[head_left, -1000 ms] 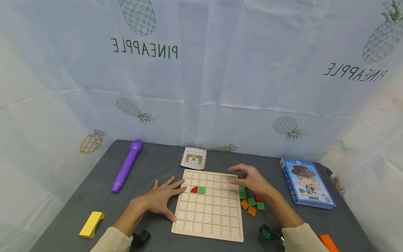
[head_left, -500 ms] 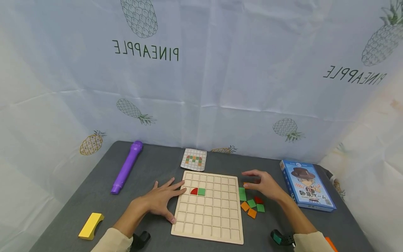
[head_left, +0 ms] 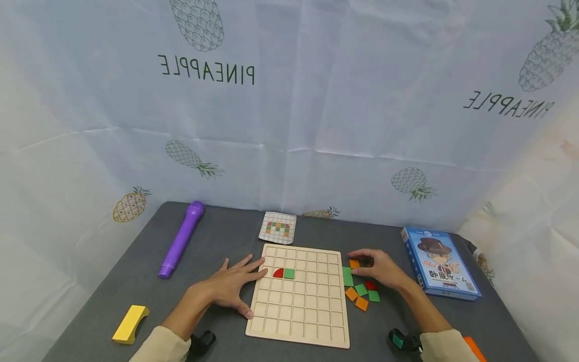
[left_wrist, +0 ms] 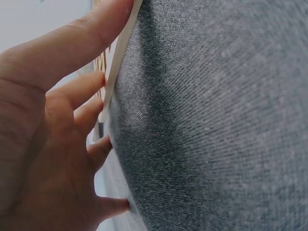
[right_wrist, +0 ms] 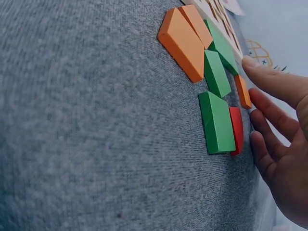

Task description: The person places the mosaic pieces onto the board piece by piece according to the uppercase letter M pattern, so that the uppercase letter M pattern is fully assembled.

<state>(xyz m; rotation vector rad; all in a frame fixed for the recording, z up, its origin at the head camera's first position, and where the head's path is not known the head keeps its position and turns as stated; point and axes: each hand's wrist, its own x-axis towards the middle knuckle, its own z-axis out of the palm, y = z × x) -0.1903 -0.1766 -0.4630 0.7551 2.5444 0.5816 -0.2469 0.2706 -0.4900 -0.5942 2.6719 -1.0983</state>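
Observation:
A wooden grid board [head_left: 298,301] lies on the grey table, with a red quarter-round tile [head_left: 278,273] and a green square tile [head_left: 289,273] in neighbouring cells. My left hand [head_left: 228,286] rests spread along the board's left edge, thumb and some fingertips touching it. At the board's upper right, my right hand [head_left: 377,266] reaches over an orange tile [head_left: 355,263]. Its index finger [right_wrist: 269,108] is at the tile, while the thumb [right_wrist: 269,79] looks apart from it in the right wrist view.
Several loose green, orange and red tiles [head_left: 361,303] lie right of the board. A pattern card [head_left: 278,228] lies behind it. Around the table are a purple microphone [head_left: 183,239], a yellow arch block [head_left: 130,324], a blue game box [head_left: 441,264] and an orange object [head_left: 474,348].
My right hand has moved right, from over the board's upper right corner to the orange tile beside it. The left hand stays in place.

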